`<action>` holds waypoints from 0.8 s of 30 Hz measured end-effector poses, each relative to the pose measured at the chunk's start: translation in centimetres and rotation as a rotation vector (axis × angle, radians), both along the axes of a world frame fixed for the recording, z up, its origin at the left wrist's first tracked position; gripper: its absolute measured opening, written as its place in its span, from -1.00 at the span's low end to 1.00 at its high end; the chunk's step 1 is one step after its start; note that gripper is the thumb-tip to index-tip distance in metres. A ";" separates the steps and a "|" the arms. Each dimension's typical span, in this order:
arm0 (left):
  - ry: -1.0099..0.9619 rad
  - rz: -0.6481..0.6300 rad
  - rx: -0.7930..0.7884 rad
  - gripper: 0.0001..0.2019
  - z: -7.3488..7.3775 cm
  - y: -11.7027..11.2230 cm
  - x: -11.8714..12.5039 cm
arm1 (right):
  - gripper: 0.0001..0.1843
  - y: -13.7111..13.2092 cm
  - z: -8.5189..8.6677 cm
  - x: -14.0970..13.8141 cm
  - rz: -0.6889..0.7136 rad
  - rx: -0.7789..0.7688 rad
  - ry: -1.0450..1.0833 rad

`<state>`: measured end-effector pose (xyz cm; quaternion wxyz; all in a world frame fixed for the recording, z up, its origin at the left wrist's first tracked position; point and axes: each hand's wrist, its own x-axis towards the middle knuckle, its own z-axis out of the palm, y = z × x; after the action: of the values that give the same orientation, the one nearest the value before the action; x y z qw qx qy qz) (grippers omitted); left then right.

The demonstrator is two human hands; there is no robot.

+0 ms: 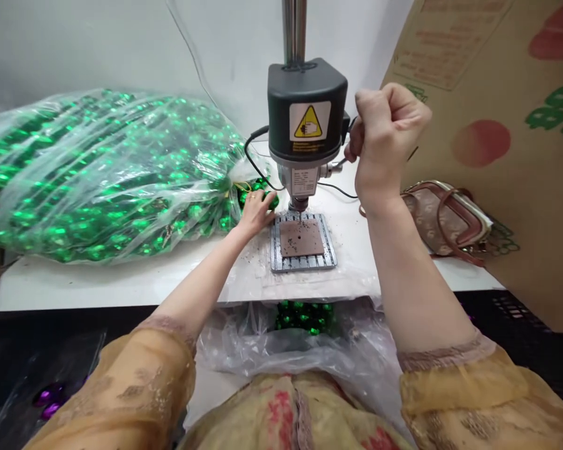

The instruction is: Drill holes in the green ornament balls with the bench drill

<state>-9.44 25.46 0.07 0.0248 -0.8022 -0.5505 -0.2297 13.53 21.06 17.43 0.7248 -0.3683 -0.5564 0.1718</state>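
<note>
A small bench drill press [307,112] with a black motor housing and a yellow warning sticker stands in the middle. My right hand [387,134] is closed round its feed lever [340,165], at the right of the housing; most of the lever is hidden. Below the chuck [298,204], a brown square board [303,239] with a small dark hole lies on the slotted metal base [304,267], with dark chips scattered over it. Left of the base, my left hand [256,212] has its fingers curled on a shiny green ball [272,199] by the bag's tied neck.
A large clear bag [107,175] full of shiny green balls lies on the white table [169,284] at left. More green balls [304,315] sit in plastic at the table's front edge. A handbag [443,215] and a big cardboard box [488,94] stand at right. Purple balls [49,397] show lower left.
</note>
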 end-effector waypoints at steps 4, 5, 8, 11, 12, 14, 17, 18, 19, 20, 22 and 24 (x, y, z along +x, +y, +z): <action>-0.267 0.066 0.146 -0.47 0.7 -4.7 -1.5 | -0.56 0.1 0.1 0.0 0.003 -0.007 0.020; -0.342 0.079 0.187 -0.49 0.9 -6.1 -1.7 | -0.56 0.1 0.2 0.0 0.017 0.000 0.044; -0.682 0.093 0.217 -0.52 1.1 -10.7 -1.3 | -0.57 0.0 0.4 -0.1 0.052 0.007 0.088; -1.163 0.063 0.052 -0.46 0.5 -16.2 0.2 | -0.58 -0.1 0.5 -0.1 0.066 -0.018 0.073; -1.256 0.055 -0.034 -0.45 0.1 -18.3 0.8 | -0.59 -0.1 0.5 0.0 0.068 -0.030 0.069; -1.349 0.035 -0.219 -0.45 -1.1 -22.3 2.2 | -0.59 0.0 0.5 0.0 0.059 -0.050 0.065; -1.368 -0.035 -0.518 -0.48 -3.5 -27.3 3.6 | -0.59 0.3 0.4 0.1 0.045 -0.071 0.062; -1.369 -0.033 -0.582 -0.48 -4.3 -28.4 3.9 | -0.59 0.4 0.4 0.2 0.047 -0.079 0.061; -1.373 -0.014 -0.621 -0.49 -5.0 -29.3 4.0 | -0.59 0.4 0.4 0.2 0.051 -0.087 0.061; -1.383 0.018 -0.636 -0.48 -5.6 -29.9 4.0 | -0.59 0.5 0.3 0.3 0.059 -0.093 0.060; -1.418 0.100 -0.607 -0.47 -6.1 -30.5 3.6 | -0.57 0.4 0.3 0.3 0.083 -0.110 0.055; -1.459 0.164 -0.541 -0.45 -5.8 -30.5 3.1 | -0.58 0.1 0.4 0.4 0.097 -0.147 0.040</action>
<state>-6.39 -5.04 -5.71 -0.5227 -0.3834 -0.5220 -0.5543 13.88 21.16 17.79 0.6976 -0.3894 -0.5450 0.2544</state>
